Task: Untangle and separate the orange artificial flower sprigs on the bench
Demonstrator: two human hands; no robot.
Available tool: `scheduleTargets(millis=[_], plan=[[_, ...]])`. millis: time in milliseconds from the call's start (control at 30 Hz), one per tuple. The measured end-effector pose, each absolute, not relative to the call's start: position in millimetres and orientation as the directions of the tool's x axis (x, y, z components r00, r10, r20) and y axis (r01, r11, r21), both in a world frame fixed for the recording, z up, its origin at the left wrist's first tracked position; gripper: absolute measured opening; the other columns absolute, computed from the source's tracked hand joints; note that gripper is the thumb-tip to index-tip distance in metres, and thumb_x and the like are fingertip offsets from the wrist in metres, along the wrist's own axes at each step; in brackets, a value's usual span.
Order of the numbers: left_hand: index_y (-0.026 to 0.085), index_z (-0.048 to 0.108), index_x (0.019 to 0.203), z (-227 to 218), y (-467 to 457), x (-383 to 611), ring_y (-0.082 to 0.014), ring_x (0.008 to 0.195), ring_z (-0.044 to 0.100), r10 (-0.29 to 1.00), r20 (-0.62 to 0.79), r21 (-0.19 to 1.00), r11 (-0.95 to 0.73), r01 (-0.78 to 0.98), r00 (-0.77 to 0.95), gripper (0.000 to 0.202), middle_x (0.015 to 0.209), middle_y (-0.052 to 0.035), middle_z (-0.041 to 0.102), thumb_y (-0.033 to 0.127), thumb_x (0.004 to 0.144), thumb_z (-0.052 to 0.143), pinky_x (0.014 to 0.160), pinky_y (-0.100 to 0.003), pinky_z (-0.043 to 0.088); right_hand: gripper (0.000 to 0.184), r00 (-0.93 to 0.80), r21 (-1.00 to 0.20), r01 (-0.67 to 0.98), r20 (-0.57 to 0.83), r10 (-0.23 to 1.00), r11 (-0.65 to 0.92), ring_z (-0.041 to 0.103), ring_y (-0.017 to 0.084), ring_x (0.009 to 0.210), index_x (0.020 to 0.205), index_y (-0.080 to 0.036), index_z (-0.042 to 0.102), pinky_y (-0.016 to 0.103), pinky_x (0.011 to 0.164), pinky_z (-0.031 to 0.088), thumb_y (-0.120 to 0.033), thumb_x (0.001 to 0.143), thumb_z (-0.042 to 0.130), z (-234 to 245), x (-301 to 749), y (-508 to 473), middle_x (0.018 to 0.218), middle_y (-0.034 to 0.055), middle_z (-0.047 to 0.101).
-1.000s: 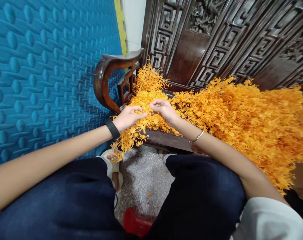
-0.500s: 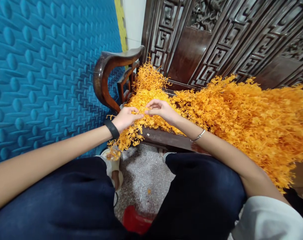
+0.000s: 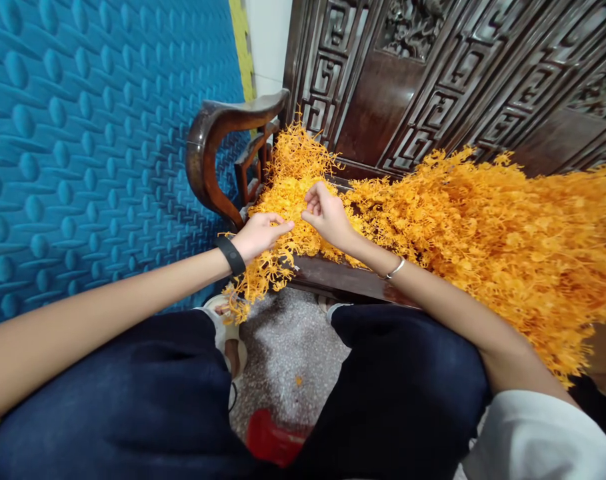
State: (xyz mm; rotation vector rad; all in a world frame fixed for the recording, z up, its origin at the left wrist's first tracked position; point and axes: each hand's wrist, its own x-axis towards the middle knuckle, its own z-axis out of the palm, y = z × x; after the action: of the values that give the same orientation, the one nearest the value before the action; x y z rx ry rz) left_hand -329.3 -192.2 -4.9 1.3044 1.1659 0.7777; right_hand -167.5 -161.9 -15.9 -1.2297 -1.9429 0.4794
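Observation:
A big heap of orange artificial sprigs [image 3: 487,227] lies across the seat of a carved dark wooden bench [image 3: 343,280]. My left hand [image 3: 257,235], with a black band at the wrist, grips a bunch of orange sprigs [image 3: 263,273] that hangs over the seat's front edge. My right hand [image 3: 327,215], with a thin silver bangle, is raised just to its right with fingers curled and pinched on a small orange sprig. The two hands are a few centimetres apart above the left end of the heap.
The bench's curved armrest [image 3: 207,143] stands left of my hands, with a blue embossed wall panel [image 3: 83,133] beyond it. My dark-trousered knees [image 3: 393,373] frame a speckled floor [image 3: 293,353]. A red object [image 3: 273,437] sits on the floor between my legs.
My right hand has lifted and turned, its fingers curling tighter and pulling slightly up and away from the left hand. The left hand has stayed in place on its bunch.

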Motion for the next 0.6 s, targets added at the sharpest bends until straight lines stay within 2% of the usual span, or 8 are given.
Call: scheduleTargets(millis=[67,133,200,267,367,467,533,600], plan=[[0.016,0.047,0.066,-3,-193,-327,-0.0007,0.030,0.021,0.937,-0.210,0.974,0.177,0.142,0.278,0.024,0.034,0.0119,0.027,0.016,0.088,0.053,0.037,-0.018,0.012,0.021,-0.181,-0.653,0.615,0.428,0.886,0.441,0.047,0.012,0.063,0.087,-0.021,0.049,0.030,0.067,0.039,-0.010,0.069,0.053,-14,-164,-154,0.069,-0.0024,0.048],[0.016,0.044,0.064,-4,-196,-326,-0.0005,0.029,0.020,0.931,-0.238,0.969,0.208,0.133,0.278,0.026,0.033,0.0120,0.027,0.015,0.089,0.052,0.036,-0.017,0.012,0.020,-0.045,-0.666,0.653,0.441,0.896,0.361,0.048,0.013,0.065,0.086,-0.021,0.049,0.031,0.070,0.040,-0.008,0.070,0.052,-14,-153,-140,0.069,-0.0019,0.049],[0.017,0.042,0.063,-7,-199,-326,-0.0006,0.028,0.020,0.918,-0.281,0.957,0.245,0.157,0.279,0.028,0.032,0.0121,0.027,0.016,0.089,0.051,0.035,-0.016,0.012,0.019,0.133,-0.713,0.663,0.410,0.902,0.227,0.050,0.014,0.067,0.085,-0.020,0.050,0.032,0.073,0.041,-0.006,0.071,0.051,-14,-138,-123,0.068,-0.0013,0.049],[0.017,0.043,0.065,-14,-201,-326,-0.0016,0.026,0.021,0.902,-0.330,0.938,0.281,0.201,0.279,0.026,0.030,0.0119,0.028,0.017,0.089,0.052,0.033,-0.016,0.012,0.019,0.206,-0.756,0.637,0.354,0.912,0.150,0.053,0.015,0.070,0.085,-0.020,0.050,0.033,0.075,0.042,-0.006,0.073,0.050,-17,-125,-110,0.071,0.0001,0.052],[0.018,0.046,0.072,-24,-202,-329,-0.0033,0.024,0.020,0.879,-0.367,0.924,0.306,0.231,0.305,0.018,0.028,0.0124,0.030,0.020,0.088,0.054,0.030,-0.016,0.012,0.022,0.072,-0.752,0.622,0.335,0.939,0.220,0.056,0.018,0.087,0.092,-0.020,0.052,0.034,0.082,0.044,-0.008,0.073,0.055,-22,-121,-104,0.095,0.0054,0.059],[0.019,0.049,0.080,-27,-198,-332,-0.0038,0.023,0.020,0.884,-0.316,0.945,0.259,0.200,0.345,0.010,0.028,0.0129,0.031,0.022,0.087,0.056,0.029,-0.015,0.014,0.031,-0.038,-0.732,0.610,0.358,0.933,0.306,0.053,0.022,0.107,0.099,-0.020,0.055,0.037,0.089,0.043,-0.011,0.070,0.062,-21,-134,-113,0.118,0.0079,0.057],[0.019,0.050,0.084,-25,-196,-335,-0.0041,0.023,0.022,0.905,-0.272,0.959,0.227,0.169,0.327,0.006,0.028,0.0129,0.032,0.021,0.086,0.055,0.029,-0.015,0.015,0.026,-0.070,-0.783,0.545,0.314,0.947,0.299,0.055,0.022,0.105,0.096,-0.018,0.057,0.036,0.089,0.044,-0.013,0.071,0.063,-15,-145,-124,0.114,0.0086,0.060],[0.020,0.050,0.087,-20,-193,-337,-0.0046,0.023,0.023,0.928,-0.249,0.966,0.216,0.144,0.278,0.005,0.028,0.0130,0.032,0.020,0.087,0.055,0.029,-0.014,0.016,0.014,-0.178,-0.873,0.429,0.172,0.969,0.234,0.061,0.019,0.093,0.089,-0.016,0.059,0.034,0.083,0.046,-0.019,0.076,0.060,-6,-153,-134,0.102,0.0086,0.065]])
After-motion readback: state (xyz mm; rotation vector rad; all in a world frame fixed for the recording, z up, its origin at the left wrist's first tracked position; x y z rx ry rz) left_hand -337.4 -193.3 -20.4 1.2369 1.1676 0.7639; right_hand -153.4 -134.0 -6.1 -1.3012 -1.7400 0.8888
